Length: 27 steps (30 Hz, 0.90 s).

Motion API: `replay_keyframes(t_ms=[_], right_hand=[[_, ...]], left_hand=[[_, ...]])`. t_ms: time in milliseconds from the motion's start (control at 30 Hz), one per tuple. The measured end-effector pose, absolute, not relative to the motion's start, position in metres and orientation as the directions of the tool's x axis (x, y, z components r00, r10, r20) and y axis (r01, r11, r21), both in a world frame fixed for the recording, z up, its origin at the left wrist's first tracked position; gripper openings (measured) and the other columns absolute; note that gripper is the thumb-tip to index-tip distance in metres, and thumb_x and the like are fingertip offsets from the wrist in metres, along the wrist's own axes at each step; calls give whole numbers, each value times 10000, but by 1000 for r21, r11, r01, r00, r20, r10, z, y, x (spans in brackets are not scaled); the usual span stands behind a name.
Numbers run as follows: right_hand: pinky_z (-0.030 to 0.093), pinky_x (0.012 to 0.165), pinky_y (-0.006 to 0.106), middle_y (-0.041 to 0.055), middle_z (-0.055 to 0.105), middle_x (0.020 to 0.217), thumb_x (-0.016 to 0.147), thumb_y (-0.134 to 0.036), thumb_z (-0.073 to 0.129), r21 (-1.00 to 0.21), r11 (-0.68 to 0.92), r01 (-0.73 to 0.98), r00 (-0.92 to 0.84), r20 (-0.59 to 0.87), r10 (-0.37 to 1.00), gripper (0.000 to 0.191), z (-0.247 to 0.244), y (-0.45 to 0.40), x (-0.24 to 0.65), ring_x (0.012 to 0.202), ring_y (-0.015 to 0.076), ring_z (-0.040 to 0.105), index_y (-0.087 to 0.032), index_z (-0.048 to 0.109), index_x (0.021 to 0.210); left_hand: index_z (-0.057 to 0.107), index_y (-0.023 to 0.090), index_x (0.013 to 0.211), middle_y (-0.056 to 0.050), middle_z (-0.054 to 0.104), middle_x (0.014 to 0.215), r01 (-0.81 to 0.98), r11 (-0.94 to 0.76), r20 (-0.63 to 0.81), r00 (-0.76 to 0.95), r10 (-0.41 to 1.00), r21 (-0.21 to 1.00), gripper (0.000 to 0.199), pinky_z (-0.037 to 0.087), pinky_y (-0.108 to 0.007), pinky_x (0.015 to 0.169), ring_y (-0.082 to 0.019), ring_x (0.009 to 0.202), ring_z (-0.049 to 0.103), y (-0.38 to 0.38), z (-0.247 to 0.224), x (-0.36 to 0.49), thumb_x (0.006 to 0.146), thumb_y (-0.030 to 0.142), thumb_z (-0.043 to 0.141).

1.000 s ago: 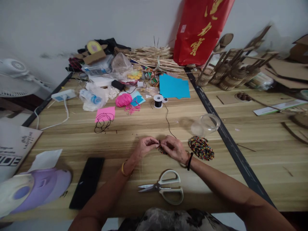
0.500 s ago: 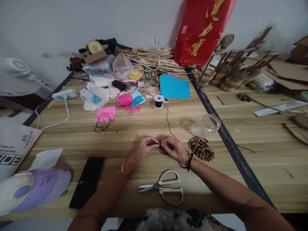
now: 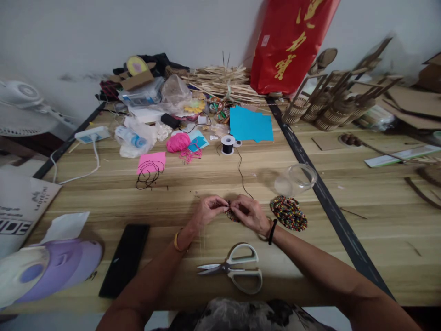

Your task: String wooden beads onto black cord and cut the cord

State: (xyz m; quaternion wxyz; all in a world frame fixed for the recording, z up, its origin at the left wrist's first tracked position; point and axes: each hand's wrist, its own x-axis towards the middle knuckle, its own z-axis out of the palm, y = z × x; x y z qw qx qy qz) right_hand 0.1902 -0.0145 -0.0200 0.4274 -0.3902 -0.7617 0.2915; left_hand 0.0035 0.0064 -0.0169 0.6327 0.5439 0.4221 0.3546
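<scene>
My left hand point(image 3: 210, 210) and my right hand point(image 3: 251, 212) meet over the table, thumbs and fingertips pinched together. Between and just below them is a small string of coloured beads point(image 3: 233, 216), partly hidden by the fingers; both hands grip it. A black cord point(image 3: 241, 174) runs from a white spool of black cord point(image 3: 227, 145) down to beside my right hand. To the right lies a heap of multicoloured bead strands point(image 3: 288, 213). Scissors point(image 3: 229, 267) with white handles rest below the hands, blades slightly apart and pointing left.
A clear plastic jar point(image 3: 296, 179) lies behind the bead heap. At left are a black phone point(image 3: 124, 259) and a purple tissue box point(image 3: 65, 266). Pink paper point(image 3: 151, 162), pink yarn point(image 3: 178, 142) and blue sheets point(image 3: 251, 124) lie farther back. Woven baskets point(image 3: 330, 110) stand at back right.
Both hands hold nearly the same pose at the bead string. The view has shifted very slightly; nothing else has visibly moved.
</scene>
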Motion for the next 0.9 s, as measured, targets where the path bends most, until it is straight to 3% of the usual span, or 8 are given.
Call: replay_keyframes(t_ms=[900], right_hand=[[427, 599, 262, 38, 588, 718, 914, -304, 512, -766, 536, 355, -338, 429, 838, 182, -22, -14, 190, 648, 139, 529, -180, 599, 814]], left_hand=[[664, 113, 757, -32, 663, 730, 25, 147, -145, 381, 913, 989, 213, 479, -246, 712, -118, 698, 593, 5, -15, 5, 636, 258, 763]])
